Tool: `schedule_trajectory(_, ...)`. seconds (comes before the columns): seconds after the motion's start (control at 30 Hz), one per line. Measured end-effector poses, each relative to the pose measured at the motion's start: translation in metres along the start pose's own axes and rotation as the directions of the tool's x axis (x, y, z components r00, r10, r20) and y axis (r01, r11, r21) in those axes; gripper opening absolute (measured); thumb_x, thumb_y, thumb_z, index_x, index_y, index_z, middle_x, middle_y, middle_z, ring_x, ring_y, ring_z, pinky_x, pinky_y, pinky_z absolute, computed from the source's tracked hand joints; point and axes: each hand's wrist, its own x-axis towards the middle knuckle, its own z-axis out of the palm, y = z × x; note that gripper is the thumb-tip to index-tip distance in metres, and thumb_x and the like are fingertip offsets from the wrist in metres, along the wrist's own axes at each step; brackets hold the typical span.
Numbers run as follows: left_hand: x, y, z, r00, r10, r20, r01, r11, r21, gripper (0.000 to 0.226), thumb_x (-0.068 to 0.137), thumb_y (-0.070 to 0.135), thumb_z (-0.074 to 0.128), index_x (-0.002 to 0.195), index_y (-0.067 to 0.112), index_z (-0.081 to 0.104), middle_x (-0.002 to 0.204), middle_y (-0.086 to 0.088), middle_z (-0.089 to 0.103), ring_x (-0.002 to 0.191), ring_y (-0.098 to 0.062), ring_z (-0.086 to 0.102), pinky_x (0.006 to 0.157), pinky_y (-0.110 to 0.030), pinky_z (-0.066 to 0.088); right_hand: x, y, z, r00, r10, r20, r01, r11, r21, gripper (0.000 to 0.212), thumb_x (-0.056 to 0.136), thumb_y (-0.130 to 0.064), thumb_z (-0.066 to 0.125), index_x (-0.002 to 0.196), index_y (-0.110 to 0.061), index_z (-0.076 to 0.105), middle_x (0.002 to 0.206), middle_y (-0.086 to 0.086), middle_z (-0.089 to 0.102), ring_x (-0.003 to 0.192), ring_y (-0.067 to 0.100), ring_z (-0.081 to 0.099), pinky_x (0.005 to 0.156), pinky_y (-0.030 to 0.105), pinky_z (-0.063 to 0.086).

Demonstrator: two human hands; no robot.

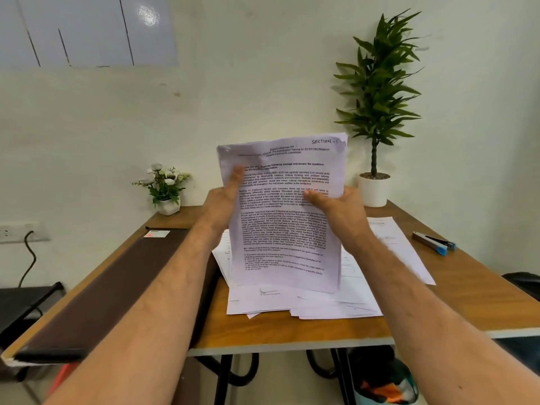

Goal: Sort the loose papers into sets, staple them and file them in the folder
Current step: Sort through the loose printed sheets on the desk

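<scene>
Hands gripping paper set, stapler beside

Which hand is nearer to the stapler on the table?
The right hand. It grips the right edge of the raised paper set, left of the stapler. The left hand grips the opposite edge, farther away.

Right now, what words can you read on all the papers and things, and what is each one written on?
"SECTION -" then a mark, perhaps a 1: handwritten at the top right corner of the held sheets, gripped by the left hand and right hand.
Printed text on those sheets: too blurred to read surely.
Papers on the table: print too small.
Label on the brown folder: unreadable.
Stapler: no text visible.
</scene>
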Motion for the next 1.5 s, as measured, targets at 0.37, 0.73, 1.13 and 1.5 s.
schedule_trajectory(0.37, -0.011, 0.02, 0.019, 0.952, 0.295, -0.084, -0.307, 0.925, -0.222, 0.018, 0.096, 0.041, 0.064, 0.1, 0.025, 0.073, 0.094, 0.005, 0.079, 0.088, -0.013, 0.075, 0.071, -0.023, 0.059, 0.008, -0.027, 0.01, 0.984, -0.15, -0.096, 0.146, 0.988, -0.048, 0.027, 0.085, -0.03, 0.078, 0.11, -0.019, 0.073, 0.099, -0.008, 0.076, 0.087, 0.008, 0.073, 0.079, 0.032, 0.061)
schedule_trajectory(0.73, -0.013, 0.012, 0.012, 0.953, 0.282, -0.113, -0.301, 0.925, -0.231, 0.016, 0.09, 0.033, 0.072, 0.085, 0.019, 0.077, 0.088, -0.003, 0.079, 0.084, -0.02, 0.076, 0.084, -0.039, 0.061, -0.003, -0.013, -0.004, 0.993, -0.116, -0.013, 0.117, 0.993, 0.027, 0.024, 0.086, -0.022, 0.078, 0.107, -0.014, 0.072, 0.096, 0.002, 0.078, 0.084, 0.02, 0.076, 0.08, 0.048, 0.062)
schedule_trajectory(1.13, -0.015, 0.047, 0.002, 0.875, 0.436, -0.21, -0.468, 0.873, -0.139, 0.034, 0.097, 0.043, 0.062, 0.072, 0.02, 0.068, 0.07, -0.006, 0.068, 0.065, -0.022, 0.066, 0.062, -0.033, 0.054, -0.001, -0.039, -0.003, 0.991, -0.135, 0.014, 0.135, 0.991, -0.012, 0.018, 0.088, -0.027, 0.074, 0.102, -0.016, 0.073, 0.092, 0.001, 0.078, 0.08, 0.019, 0.076, 0.079, 0.046, 0.062)
schedule_trajectory(1.5, -0.015, 0.01, 0.002, 0.955, 0.289, -0.067, -0.295, 0.949, -0.11, 0.016, 0.1, 0.017, 0.061, 0.095, 0.016, 0.076, 0.093, -0.004, 0.079, 0.089, -0.026, 0.075, 0.09, -0.053, 0.058, -0.007, -0.032, -0.004, 1.0, -0.029, 0.004, 0.029, 0.998, -0.048, 0.015, 0.087, -0.027, 0.076, 0.098, -0.017, 0.073, 0.089, 0.001, 0.078, 0.076, 0.016, 0.076, 0.077, 0.04, 0.063)
